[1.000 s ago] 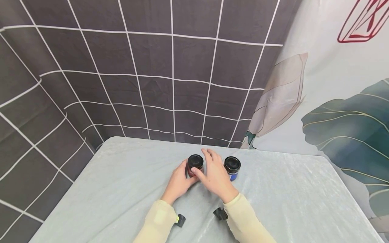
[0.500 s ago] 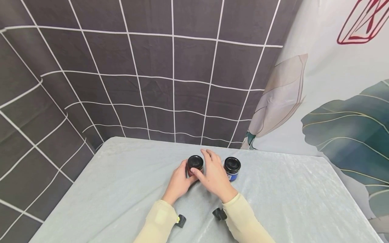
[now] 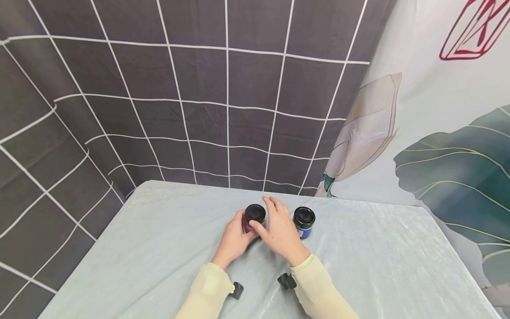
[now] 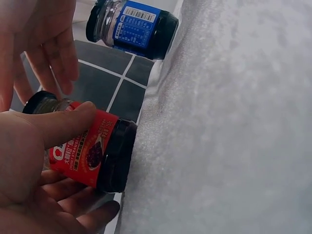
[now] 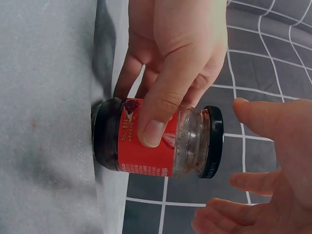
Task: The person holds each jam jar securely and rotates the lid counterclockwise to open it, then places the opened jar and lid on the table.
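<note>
- While your left hand grips it, the small round glass jar with a red printed label and a flat black lid is upright near the table's far edge, its base down at the cloth.
- Your left thumb presses across the label and the other fingers lie behind the body, so you have it pinched from both sides, below the clear glass neck.
- Expect it to feel stiff and fairly weighty for its size, and breakable if dropped; the bare glass is probably slicker than the label.
- The label band looks like the surest place to hold the body, and the lid's rim the best spot for a second grip.
- Your right hand is spread beside the lid, thumb and fingers apart, with a gap showing from the right wrist; it holds nothing.
- Just beyond that hand, on your right, a second glass jar with a blue label and black lid stands upright, untouched.
- Beneath everything lies a pale grey, soft-sheened tablecloth; behind it hangs dark grey fabric with a white grid.
</note>
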A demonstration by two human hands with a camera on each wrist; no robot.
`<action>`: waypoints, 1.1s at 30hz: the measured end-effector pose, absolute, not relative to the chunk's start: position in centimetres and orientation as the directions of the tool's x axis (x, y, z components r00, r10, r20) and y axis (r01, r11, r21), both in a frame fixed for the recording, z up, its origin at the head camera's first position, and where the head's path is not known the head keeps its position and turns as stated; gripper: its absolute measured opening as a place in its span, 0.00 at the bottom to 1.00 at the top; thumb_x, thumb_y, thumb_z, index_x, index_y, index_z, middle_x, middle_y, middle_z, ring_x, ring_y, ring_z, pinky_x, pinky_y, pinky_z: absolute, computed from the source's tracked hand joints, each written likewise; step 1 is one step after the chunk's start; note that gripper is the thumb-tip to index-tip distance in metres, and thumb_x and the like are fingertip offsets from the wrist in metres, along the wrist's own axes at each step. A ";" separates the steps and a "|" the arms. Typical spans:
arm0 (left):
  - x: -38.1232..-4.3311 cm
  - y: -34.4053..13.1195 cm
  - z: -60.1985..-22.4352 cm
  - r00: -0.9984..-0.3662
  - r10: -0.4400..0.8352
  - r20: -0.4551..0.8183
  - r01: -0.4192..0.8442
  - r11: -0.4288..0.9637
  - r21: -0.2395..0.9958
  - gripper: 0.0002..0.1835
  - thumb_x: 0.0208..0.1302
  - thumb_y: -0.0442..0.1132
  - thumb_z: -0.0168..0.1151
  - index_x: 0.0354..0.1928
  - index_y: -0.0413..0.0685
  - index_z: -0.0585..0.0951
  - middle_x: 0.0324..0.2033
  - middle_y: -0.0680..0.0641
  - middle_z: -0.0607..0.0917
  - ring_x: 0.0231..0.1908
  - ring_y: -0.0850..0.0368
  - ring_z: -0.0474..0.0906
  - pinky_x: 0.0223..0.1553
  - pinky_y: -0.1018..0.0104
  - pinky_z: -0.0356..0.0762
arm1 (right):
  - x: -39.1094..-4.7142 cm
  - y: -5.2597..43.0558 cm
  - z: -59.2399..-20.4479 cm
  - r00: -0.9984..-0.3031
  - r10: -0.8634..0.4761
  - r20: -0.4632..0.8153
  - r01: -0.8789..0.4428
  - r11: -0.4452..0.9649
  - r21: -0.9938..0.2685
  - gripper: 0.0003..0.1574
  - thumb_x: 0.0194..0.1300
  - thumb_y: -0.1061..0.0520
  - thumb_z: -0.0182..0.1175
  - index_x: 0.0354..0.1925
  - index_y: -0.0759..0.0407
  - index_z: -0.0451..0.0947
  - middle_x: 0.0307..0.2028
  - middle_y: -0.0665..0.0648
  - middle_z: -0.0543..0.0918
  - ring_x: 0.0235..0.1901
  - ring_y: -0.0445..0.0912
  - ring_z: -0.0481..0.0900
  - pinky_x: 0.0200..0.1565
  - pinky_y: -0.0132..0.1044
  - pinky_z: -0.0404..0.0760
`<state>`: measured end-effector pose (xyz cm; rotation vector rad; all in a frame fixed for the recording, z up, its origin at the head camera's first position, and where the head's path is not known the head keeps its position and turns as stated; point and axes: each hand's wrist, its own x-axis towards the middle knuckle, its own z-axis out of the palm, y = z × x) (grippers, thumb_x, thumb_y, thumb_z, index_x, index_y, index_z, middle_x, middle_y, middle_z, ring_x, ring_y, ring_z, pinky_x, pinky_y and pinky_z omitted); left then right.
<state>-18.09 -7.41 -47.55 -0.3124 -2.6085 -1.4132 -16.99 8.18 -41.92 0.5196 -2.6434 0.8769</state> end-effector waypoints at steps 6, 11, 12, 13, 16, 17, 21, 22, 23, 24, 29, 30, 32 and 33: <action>-18.1 -7.4 -47.2 -0.968 0.105 0.229 0.249 0.535 0.808 0.34 0.60 0.47 0.73 0.63 0.37 0.73 0.45 0.43 0.84 0.45 0.51 0.80 0.49 0.51 0.77 | -17.0 8.1 -41.8 -0.887 -0.240 0.394 -0.428 0.746 -0.511 0.45 0.64 0.45 0.67 0.68 0.70 0.67 0.64 0.72 0.71 0.64 0.65 0.68 0.62 0.59 0.71; -18.0 -7.5 -47.1 -0.964 0.098 0.249 0.262 0.533 0.804 0.34 0.60 0.46 0.73 0.62 0.36 0.72 0.44 0.42 0.84 0.44 0.50 0.80 0.48 0.51 0.77 | -17.0 8.0 -41.7 -0.886 -0.239 0.397 -0.429 0.746 -0.509 0.45 0.64 0.45 0.67 0.68 0.70 0.66 0.64 0.72 0.71 0.64 0.65 0.69 0.61 0.58 0.71; -18.0 -7.5 -47.0 -0.962 0.097 0.253 0.265 0.533 0.803 0.34 0.60 0.46 0.73 0.62 0.36 0.72 0.45 0.41 0.84 0.45 0.49 0.80 0.49 0.50 0.78 | -17.0 8.0 -41.7 -0.886 -0.239 0.398 -0.430 0.746 -0.508 0.45 0.64 0.44 0.67 0.68 0.70 0.67 0.64 0.72 0.71 0.64 0.65 0.69 0.61 0.58 0.71; -18.0 -7.4 -47.0 -0.963 0.093 0.253 0.263 0.528 0.807 0.34 0.60 0.46 0.73 0.62 0.36 0.72 0.47 0.40 0.84 0.46 0.48 0.81 0.50 0.49 0.77 | -16.9 8.0 -41.7 -0.885 -0.239 0.398 -0.430 0.746 -0.508 0.45 0.64 0.44 0.67 0.68 0.70 0.67 0.64 0.72 0.72 0.64 0.65 0.69 0.61 0.58 0.71; -18.0 -7.4 -46.9 -0.962 0.089 0.258 0.266 0.518 0.813 0.34 0.60 0.46 0.73 0.63 0.36 0.72 0.51 0.38 0.83 0.51 0.45 0.81 0.53 0.47 0.77 | -17.0 8.0 -41.7 -0.883 -0.241 0.403 -0.435 0.745 -0.506 0.45 0.64 0.44 0.67 0.68 0.70 0.67 0.63 0.72 0.72 0.63 0.65 0.69 0.61 0.58 0.71; -17.9 -7.4 -46.9 -0.962 0.087 0.260 0.267 0.516 0.814 0.34 0.60 0.45 0.73 0.63 0.36 0.72 0.51 0.37 0.83 0.52 0.45 0.81 0.54 0.47 0.77 | -17.0 8.0 -41.7 -0.882 -0.242 0.404 -0.435 0.745 -0.505 0.45 0.64 0.44 0.67 0.68 0.70 0.67 0.63 0.72 0.72 0.63 0.65 0.69 0.61 0.58 0.71; -17.8 -7.3 -46.7 -0.957 0.080 0.277 0.278 0.509 0.814 0.33 0.59 0.44 0.73 0.63 0.37 0.72 0.53 0.38 0.83 0.54 0.44 0.80 0.56 0.47 0.76 | -17.0 7.9 -41.6 -0.883 -0.243 0.402 -0.435 0.743 -0.508 0.45 0.64 0.44 0.67 0.68 0.70 0.66 0.64 0.72 0.72 0.64 0.65 0.69 0.62 0.59 0.71; -17.8 -7.3 -46.7 -0.956 0.078 0.284 0.283 0.509 0.813 0.33 0.59 0.44 0.74 0.63 0.37 0.73 0.53 0.38 0.83 0.54 0.44 0.80 0.56 0.46 0.76 | -17.0 7.9 -41.6 -0.883 -0.243 0.401 -0.435 0.743 -0.509 0.46 0.64 0.44 0.67 0.68 0.70 0.66 0.64 0.72 0.71 0.64 0.65 0.69 0.62 0.59 0.71; -17.8 -7.3 -46.6 -0.954 0.076 0.289 0.286 0.510 0.811 0.33 0.59 0.44 0.74 0.62 0.37 0.73 0.53 0.38 0.83 0.55 0.44 0.80 0.57 0.46 0.75 | -17.0 7.9 -41.6 -0.884 -0.242 0.401 -0.435 0.743 -0.510 0.46 0.64 0.44 0.67 0.68 0.70 0.66 0.64 0.72 0.71 0.64 0.65 0.69 0.62 0.59 0.71; -17.8 -7.3 -46.5 -0.953 0.074 0.294 0.289 0.509 0.811 0.33 0.59 0.44 0.74 0.62 0.37 0.73 0.53 0.38 0.82 0.55 0.44 0.79 0.57 0.46 0.75 | -17.0 7.9 -41.5 -0.884 -0.241 0.401 -0.434 0.742 -0.510 0.46 0.64 0.44 0.67 0.68 0.70 0.66 0.64 0.72 0.71 0.64 0.65 0.69 0.62 0.59 0.71; -17.7 -7.3 -46.3 -0.951 0.068 0.301 0.293 0.503 0.813 0.33 0.60 0.43 0.73 0.63 0.38 0.73 0.55 0.38 0.82 0.56 0.44 0.79 0.58 0.47 0.75 | -17.1 7.8 -41.5 -0.881 -0.236 0.409 -0.436 0.742 -0.510 0.45 0.64 0.44 0.67 0.68 0.70 0.67 0.64 0.71 0.72 0.63 0.65 0.69 0.61 0.58 0.71; -17.7 -7.3 -46.2 -0.950 0.069 0.303 0.295 0.503 0.812 0.32 0.60 0.43 0.73 0.63 0.38 0.73 0.55 0.38 0.82 0.56 0.44 0.79 0.58 0.47 0.75 | -17.1 7.8 -41.5 -0.881 -0.235 0.411 -0.436 0.742 -0.509 0.45 0.64 0.44 0.67 0.68 0.70 0.67 0.63 0.71 0.72 0.63 0.64 0.69 0.61 0.58 0.71; -17.7 -7.3 -46.1 -0.950 0.068 0.303 0.295 0.507 0.810 0.32 0.60 0.43 0.73 0.63 0.38 0.73 0.55 0.38 0.82 0.56 0.44 0.79 0.58 0.47 0.76 | -17.1 7.8 -41.5 -0.879 -0.233 0.416 -0.438 0.740 -0.510 0.45 0.64 0.44 0.67 0.67 0.70 0.67 0.63 0.71 0.73 0.63 0.64 0.70 0.61 0.57 0.72; -17.7 -7.3 -46.1 -0.951 0.066 0.303 0.293 0.509 0.809 0.32 0.60 0.43 0.73 0.63 0.38 0.73 0.55 0.38 0.82 0.56 0.44 0.79 0.58 0.47 0.76 | -17.1 7.8 -41.5 -0.878 -0.232 0.418 -0.438 0.739 -0.511 0.45 0.64 0.44 0.67 0.67 0.70 0.67 0.63 0.70 0.73 0.63 0.64 0.70 0.61 0.57 0.72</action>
